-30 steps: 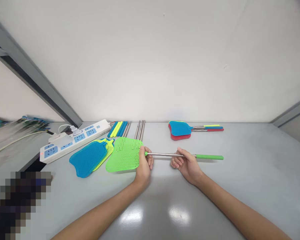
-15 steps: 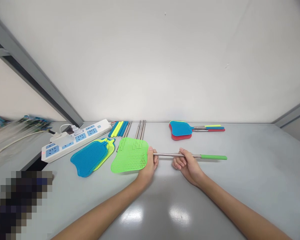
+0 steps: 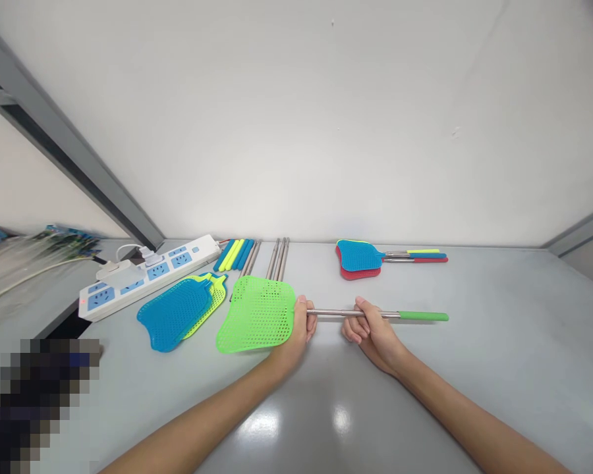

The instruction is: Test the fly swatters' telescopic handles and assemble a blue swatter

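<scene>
A green fly swatter [image 3: 257,315] with a perforated head, a metal rod and a green grip lies level across both my hands, above the grey table. My left hand [image 3: 301,329] is closed around the neck, where head and rod meet. Farther right, my right hand [image 3: 373,329] is closed on the metal rod, just short of the green grip. Beyond the head lie bare metal rods [image 3: 278,258], partly hidden by it. To its left, blue swatter heads [image 3: 175,315] overlap a yellow one [image 3: 217,296].
Blue and yellow grips [image 3: 234,255] lie in a row at the back. A white power strip [image 3: 151,276] with plugs stands on the left. At back right, swatters with a blue head [image 3: 360,255] and a red head [image 3: 360,273] are stacked against the wall side of the table [image 3: 499,329].
The green swatter has shifted slightly down and its head has turned a little toward me. Both hands keep their hold. The view has moved slightly.
</scene>
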